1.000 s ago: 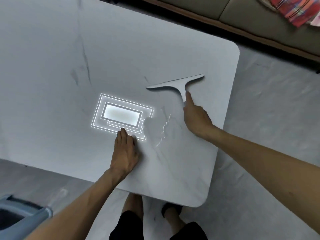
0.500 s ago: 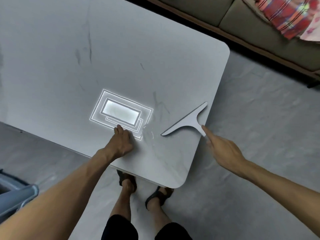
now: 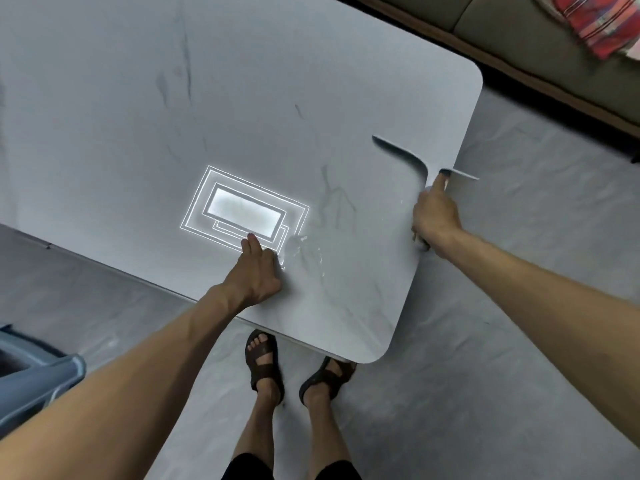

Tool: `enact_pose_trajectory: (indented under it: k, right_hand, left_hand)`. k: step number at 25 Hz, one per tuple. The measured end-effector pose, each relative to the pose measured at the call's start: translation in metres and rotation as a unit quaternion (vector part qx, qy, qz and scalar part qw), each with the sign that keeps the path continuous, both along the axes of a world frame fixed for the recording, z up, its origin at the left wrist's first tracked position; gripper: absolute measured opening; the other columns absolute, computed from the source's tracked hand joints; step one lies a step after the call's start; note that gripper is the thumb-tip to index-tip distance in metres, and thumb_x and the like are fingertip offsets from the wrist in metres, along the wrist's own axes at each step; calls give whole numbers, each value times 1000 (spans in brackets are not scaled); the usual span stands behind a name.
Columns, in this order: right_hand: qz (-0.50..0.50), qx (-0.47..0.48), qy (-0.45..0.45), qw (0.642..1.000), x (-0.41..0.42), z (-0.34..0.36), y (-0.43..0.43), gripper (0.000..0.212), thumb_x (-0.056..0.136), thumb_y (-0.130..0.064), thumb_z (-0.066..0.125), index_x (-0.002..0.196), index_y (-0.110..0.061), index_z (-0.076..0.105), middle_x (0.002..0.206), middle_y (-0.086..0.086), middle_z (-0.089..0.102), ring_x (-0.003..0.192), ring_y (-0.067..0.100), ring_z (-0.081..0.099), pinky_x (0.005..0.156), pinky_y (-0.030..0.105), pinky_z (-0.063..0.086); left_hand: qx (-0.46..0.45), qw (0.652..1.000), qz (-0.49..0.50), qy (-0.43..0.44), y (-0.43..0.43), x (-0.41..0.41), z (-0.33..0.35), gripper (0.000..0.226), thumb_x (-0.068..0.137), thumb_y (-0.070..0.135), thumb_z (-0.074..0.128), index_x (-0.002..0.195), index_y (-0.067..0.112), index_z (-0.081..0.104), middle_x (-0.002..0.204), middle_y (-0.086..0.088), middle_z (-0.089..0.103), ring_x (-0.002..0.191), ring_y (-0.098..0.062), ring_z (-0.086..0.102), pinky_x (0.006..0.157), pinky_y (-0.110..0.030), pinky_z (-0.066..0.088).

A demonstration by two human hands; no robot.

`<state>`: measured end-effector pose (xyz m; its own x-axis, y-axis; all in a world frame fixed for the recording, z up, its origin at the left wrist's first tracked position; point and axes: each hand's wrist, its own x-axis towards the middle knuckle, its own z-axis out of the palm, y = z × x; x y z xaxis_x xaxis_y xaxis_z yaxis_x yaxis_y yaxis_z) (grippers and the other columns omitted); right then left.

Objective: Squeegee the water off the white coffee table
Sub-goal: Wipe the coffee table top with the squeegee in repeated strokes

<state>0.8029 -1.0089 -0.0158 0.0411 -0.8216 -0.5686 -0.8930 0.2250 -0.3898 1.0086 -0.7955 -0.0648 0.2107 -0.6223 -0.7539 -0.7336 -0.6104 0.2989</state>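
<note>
The white coffee table (image 3: 207,98) with grey veining fills the upper left. My right hand (image 3: 434,213) grips the handle of a grey squeegee (image 3: 405,154), index finger stretched along it. Its blade lies near the table's right edge, and one end pokes out past that edge. My left hand (image 3: 258,271) rests flat on the tabletop near the front edge, holding nothing. A small patch of water (image 3: 301,247) glistens just right of my left hand.
A ceiling lamp's bright reflection (image 3: 242,209) shows on the tabletop. A sofa (image 3: 519,36) with a red plaid cloth (image 3: 595,22) stands beyond the table. A blue-grey bin (image 3: 31,379) sits at the lower left. My sandalled feet (image 3: 298,368) stand on the grey floor.
My right hand first drew the squeegee from mid-table toward the front right edge. It has since moved the squeegee back up along the right edge and turned the blade. My left hand stayed put.
</note>
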Motion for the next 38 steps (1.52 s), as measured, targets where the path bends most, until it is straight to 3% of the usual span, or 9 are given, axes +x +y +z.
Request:
enact_pose_trajectory:
  k: [4,7,9,11,13,16,21,30,38]
  right_hand:
    - [136,8,58,989,-7,11,82,60,97,-3,35,150,-8,9,96,12,45,82,22,47,74,31,34]
    - [65,74,19,995,-12,27,120,58,101,-12,30,154,-21,7,97,5,48,72,19,51,63,25,39]
    - [83,60,15,995,-9,34,129,67,101,-11,34,154,-26,-4,97,0,48,69,11,50,57,23,38]
    - [181,-1,19,983,-2,37,133,69,101,-14,36,152,-24,-9,91,-1,50,74,20,55,63,29,42]
    - [265,-24,1,964,14,35,131,62,102,-21,35,152,-26,-1,91,1,52,75,24,55,64,32,42]
    - [406,-25,-21,913,47,17,136,52,102,-21,34,150,-32,16,106,3,58,84,27,58,68,34,44]
    - [554,14,-25,832,77,-15,173,56,101,-15,36,150,-37,18,100,2,56,84,27,58,76,39,50]
    - [525,-34,85,847,-13,-8,126,54,99,-17,34,145,-43,21,104,-1,58,89,26,61,73,37,49]
    - [472,-59,92,875,-48,26,111,44,102,-39,22,146,-45,25,104,-5,62,86,21,62,71,36,51]
  left_hand:
    - [14,1000,-18,7,0,0,1,44,81,13,44,119,-10,43,149,-43,4,144,-48,-4,116,-47,19]
    - [1,1000,13,26,3,6,1,42,85,8,49,122,-9,42,153,-35,8,144,-45,9,114,-48,25]
    - [-40,996,61,43,11,13,3,22,87,13,47,105,1,44,143,-33,34,132,-46,36,97,-45,42]
    - [-103,986,128,31,25,23,10,7,90,17,46,91,11,41,100,-19,62,91,-40,56,67,-37,42]
    - [-151,962,228,-3,42,38,18,10,91,22,47,87,13,43,78,-10,61,71,-31,53,61,-36,38]
    - [-199,914,348,-60,73,63,24,13,89,23,54,88,15,44,86,-4,64,77,-27,57,70,-37,45]
    - [-183,922,295,-168,110,86,12,15,80,4,51,95,6,52,99,-14,56,87,-33,54,73,-38,41]
    - [-198,974,86,-73,88,37,-6,14,73,-6,53,83,3,50,94,-9,42,75,-26,44,64,-31,32]
    - [-175,943,267,-94,85,34,6,9,86,11,50,91,16,45,84,-1,56,76,-25,55,62,-32,39]
